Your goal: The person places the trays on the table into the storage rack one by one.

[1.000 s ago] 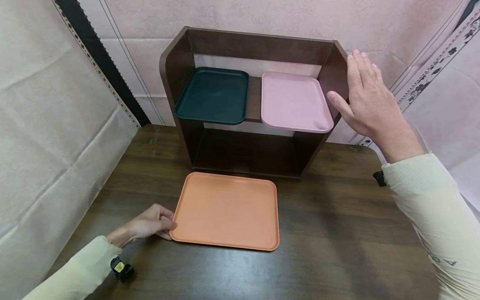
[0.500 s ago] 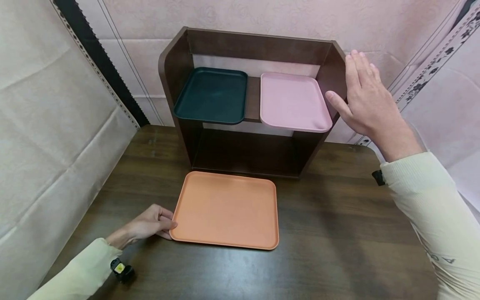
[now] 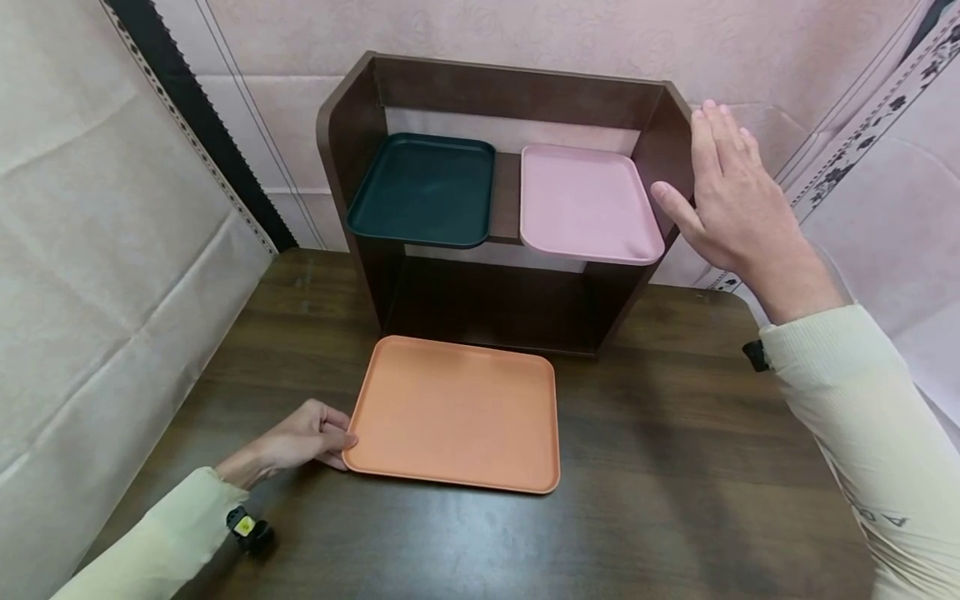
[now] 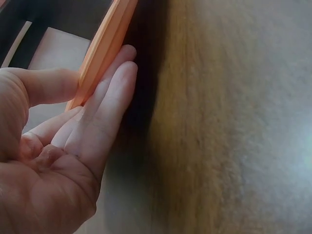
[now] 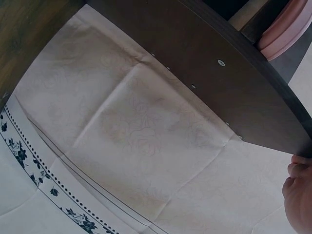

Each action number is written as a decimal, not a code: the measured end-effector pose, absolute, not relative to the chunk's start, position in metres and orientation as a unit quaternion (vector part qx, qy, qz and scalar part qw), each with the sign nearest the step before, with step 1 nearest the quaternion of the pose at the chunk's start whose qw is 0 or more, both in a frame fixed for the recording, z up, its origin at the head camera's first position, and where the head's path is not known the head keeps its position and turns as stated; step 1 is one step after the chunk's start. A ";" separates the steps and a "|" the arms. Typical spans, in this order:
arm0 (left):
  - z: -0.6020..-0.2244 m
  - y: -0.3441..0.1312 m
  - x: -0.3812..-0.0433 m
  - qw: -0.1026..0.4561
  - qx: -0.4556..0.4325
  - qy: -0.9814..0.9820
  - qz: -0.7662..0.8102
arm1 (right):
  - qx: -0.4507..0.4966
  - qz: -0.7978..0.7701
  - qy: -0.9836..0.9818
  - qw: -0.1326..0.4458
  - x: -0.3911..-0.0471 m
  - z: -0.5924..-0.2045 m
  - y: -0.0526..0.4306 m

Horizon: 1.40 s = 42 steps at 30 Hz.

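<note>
An orange tray (image 3: 453, 412) lies in front of the dark brown shelf (image 3: 517, 83), its far edge close to the shelf's base. My left hand (image 3: 303, 437) pinches the tray's left edge near the front corner. In the left wrist view the thumb is on one side of the tray's rim (image 4: 105, 53) and the fingers are under the other. At the shelf's right side panel (image 5: 204, 63), my right hand (image 3: 738, 200) is laid with straight fingers along the upper edge, thumb spread toward the inside. In the right wrist view only part of that hand (image 5: 298, 200) shows.
On the shelf's upper board sit a dark green tray (image 3: 425, 192) at left and a pink tray (image 3: 588, 204) at right, both jutting past the front. Below them is the lower compartment (image 3: 487, 300). Patterned cloth (image 3: 525, 25) hangs around the wooden table (image 3: 637, 500).
My left hand has moved slightly forward with the orange tray, bringing its far edge nearer the shelf. The right hand stays at the side panel.
</note>
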<state>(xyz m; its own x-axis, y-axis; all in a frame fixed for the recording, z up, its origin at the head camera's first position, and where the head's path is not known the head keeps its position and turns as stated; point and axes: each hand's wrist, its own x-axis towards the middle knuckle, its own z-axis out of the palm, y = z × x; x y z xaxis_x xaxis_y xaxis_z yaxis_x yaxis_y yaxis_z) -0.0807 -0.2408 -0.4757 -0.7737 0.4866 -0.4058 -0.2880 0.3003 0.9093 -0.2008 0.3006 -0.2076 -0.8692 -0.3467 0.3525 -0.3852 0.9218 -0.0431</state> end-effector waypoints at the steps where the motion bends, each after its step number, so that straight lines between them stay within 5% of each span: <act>1: -0.476 -0.240 -0.082 0.330 0.068 0.735 0.589 | 0.189 0.056 -0.965 0.171 -0.201 -0.207 0.301; 42: -0.475 -0.198 -0.166 0.278 0.084 0.744 0.601 | 0.187 0.043 -0.968 0.161 -0.200 -0.206 0.299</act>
